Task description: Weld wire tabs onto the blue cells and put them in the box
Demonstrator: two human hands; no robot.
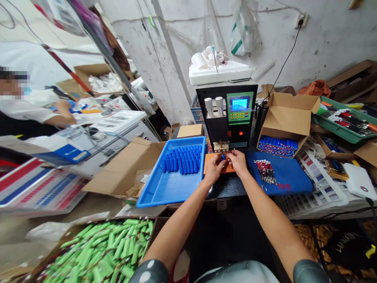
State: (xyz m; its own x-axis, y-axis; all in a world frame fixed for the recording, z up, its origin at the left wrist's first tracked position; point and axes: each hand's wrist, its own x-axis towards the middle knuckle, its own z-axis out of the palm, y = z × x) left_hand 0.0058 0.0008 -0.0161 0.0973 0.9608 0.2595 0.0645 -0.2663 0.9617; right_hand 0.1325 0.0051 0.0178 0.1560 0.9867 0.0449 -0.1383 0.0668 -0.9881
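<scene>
Both hands meet at the foot of a black machine (212, 129) with a lit display. My left hand (214, 167) has its fingers closed around the left side of a small blue cylinder (223, 156), over an orange block (207, 158). From the right, my right hand (237, 160) pinches close beside the cylinder, just below the machine's metal tips; what lies between its fingertips is too small to make out. Many blue cylinders (188, 159) stand upright in a blue tray (173, 192) at the left. Red and black wires (266, 171) lie on a blue mat (294, 177) at the right.
An open cardboard box (290, 114) holds blue cylinders behind the mat. Green cylinders (108, 251) fill a box at the lower left. A green bin (344, 129) stands at the far right. Another person (38, 110) works at a table at the left.
</scene>
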